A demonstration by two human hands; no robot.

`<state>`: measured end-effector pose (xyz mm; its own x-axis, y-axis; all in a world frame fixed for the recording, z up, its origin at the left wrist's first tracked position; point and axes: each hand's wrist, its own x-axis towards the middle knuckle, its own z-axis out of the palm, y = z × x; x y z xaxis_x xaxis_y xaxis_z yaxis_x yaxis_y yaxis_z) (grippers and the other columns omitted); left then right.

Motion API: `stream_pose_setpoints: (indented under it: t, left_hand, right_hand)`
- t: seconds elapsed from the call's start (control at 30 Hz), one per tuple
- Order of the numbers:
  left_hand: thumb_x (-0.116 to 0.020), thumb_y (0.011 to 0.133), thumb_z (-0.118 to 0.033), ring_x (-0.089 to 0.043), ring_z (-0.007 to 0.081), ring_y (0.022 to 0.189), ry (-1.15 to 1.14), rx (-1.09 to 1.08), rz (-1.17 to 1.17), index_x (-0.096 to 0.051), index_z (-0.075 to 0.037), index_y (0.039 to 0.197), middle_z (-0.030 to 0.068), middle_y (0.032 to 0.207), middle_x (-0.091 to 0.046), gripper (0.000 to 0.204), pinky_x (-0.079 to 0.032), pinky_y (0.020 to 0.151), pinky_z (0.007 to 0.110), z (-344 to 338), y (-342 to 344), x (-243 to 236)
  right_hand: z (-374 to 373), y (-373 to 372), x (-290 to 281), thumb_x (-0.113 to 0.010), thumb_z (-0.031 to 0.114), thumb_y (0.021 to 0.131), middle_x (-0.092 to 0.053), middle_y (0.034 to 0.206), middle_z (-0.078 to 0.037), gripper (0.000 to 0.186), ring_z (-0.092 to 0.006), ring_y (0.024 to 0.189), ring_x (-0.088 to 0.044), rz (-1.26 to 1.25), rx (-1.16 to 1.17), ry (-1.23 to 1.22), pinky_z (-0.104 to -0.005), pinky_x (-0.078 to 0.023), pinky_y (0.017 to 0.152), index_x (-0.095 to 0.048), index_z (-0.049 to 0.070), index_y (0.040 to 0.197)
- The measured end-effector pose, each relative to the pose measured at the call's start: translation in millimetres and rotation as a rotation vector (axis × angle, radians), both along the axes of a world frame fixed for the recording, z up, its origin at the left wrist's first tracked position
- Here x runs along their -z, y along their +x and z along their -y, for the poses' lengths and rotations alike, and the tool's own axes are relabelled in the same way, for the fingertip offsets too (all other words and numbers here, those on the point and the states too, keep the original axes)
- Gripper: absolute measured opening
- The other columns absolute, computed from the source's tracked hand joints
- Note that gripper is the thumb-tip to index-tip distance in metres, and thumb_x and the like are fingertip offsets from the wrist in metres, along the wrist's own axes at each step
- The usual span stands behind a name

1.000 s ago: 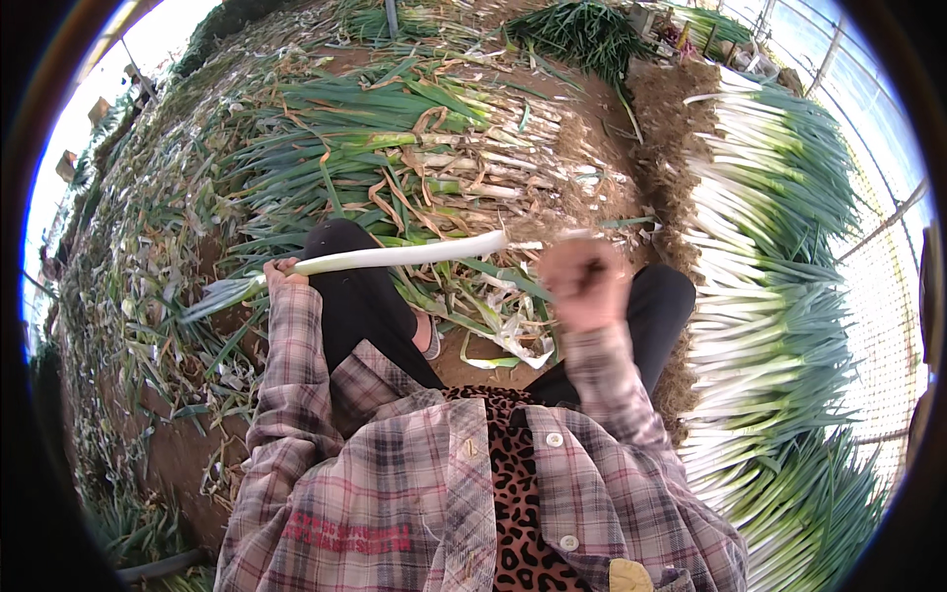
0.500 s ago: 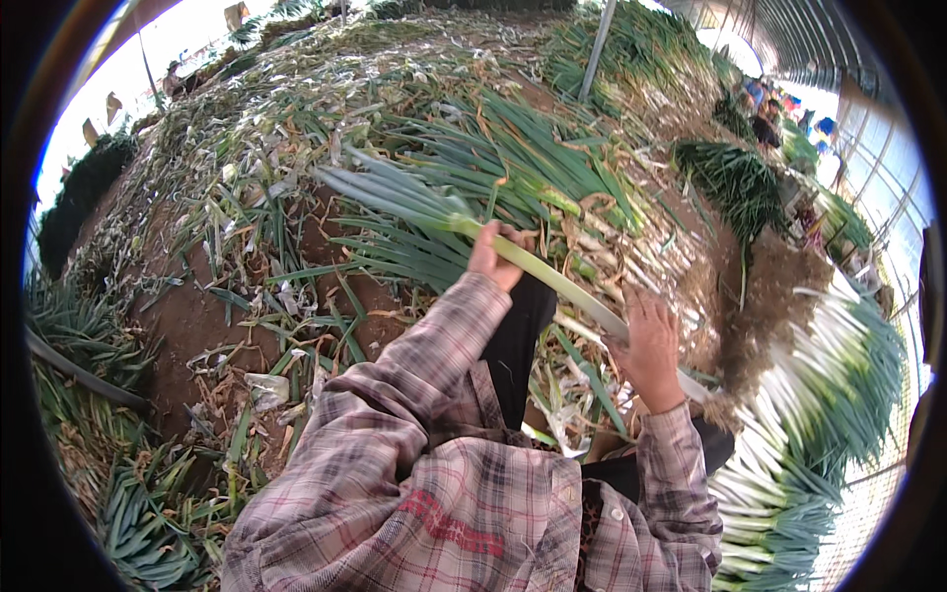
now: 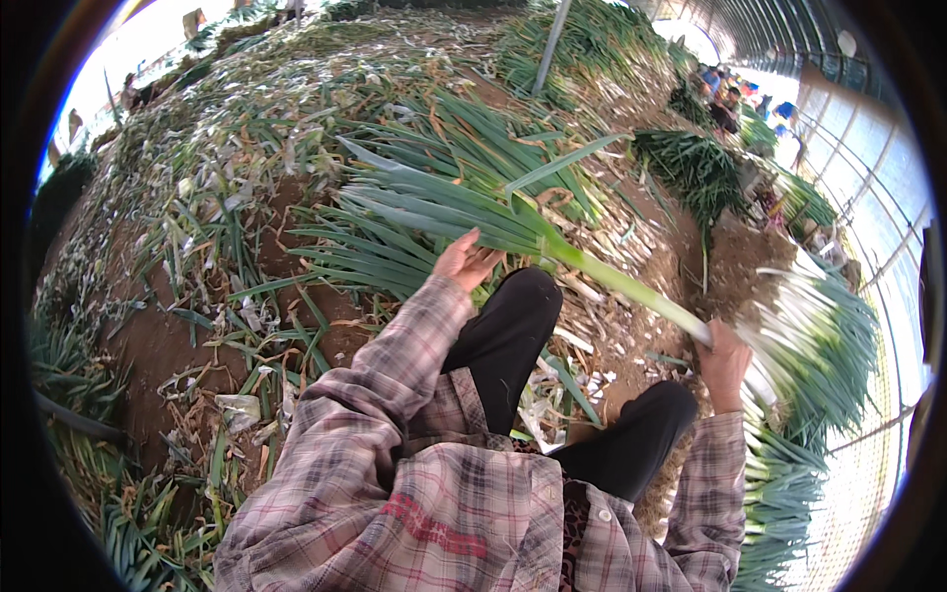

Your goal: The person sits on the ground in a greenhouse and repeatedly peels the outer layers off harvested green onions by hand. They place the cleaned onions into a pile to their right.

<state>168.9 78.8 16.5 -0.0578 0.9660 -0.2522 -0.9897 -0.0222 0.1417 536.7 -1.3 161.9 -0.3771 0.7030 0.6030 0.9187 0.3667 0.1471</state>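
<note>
A long green onion [image 3: 623,284] slants across in front of me, its pale stalk toward the right and its blue-green leaves fanned out to the left. My right hand [image 3: 725,357] is closed around the white lower end of the stalk. My left hand [image 3: 468,262] is open at the underside of the leaves, fingers apart; whether it touches them I cannot tell. Behind the held onion lies a heap of untrimmed green onions [image 3: 464,148] with dry brown leaves among them. To my right, cleaned green onions [image 3: 789,395] are laid in a row, white ends toward me.
Stripped leaves and peelings [image 3: 227,197] cover the soil on the left. My bent knees [image 3: 513,326] stand between my hands. A metal pole [image 3: 550,49] rises from the far heap. Further back are another green bundle [image 3: 691,173] and people [image 3: 727,104] along the tunnel's plastic wall [image 3: 848,148].
My right hand has moved right to the onion's white end and closed on it. My left hand has let go of the stalk and opened near the leaves. My view has shifted a little right.
</note>
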Motion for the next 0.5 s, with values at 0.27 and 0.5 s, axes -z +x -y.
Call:
stream_pose_setpoints:
  t: [0.27,0.5]
  left_hand:
    - [-0.058,0.079,-0.012,-0.055,0.0196,0.091,0.249,0.174,-1.148,-0.048,0.002,0.107,0.0130,0.100,-0.056,0.033,-0.047,0.077,0.033,55,4,-20]
    - [-0.067,0.066,-0.002,-0.050,0.0146,0.087,0.302,0.061,-1.828,-0.042,-0.001,0.116,0.0116,0.092,-0.052,0.056,-0.045,0.073,0.025,-3,47,-31]
  right_hand:
    - [32,21,-32,-0.067,0.008,0.057,-0.050,0.067,-0.008,0.027,-0.0287,0.059,-0.050,0.106,0.072,-0.005,-0.0376,-0.036,0.052,-0.047,0.008,0.075]
    - [52,16,-31,-0.068,0.007,0.055,-0.051,0.070,-0.007,0.029,-0.0273,0.063,-0.051,0.107,0.103,-0.106,-0.0367,-0.035,0.055,-0.049,0.008,0.077]
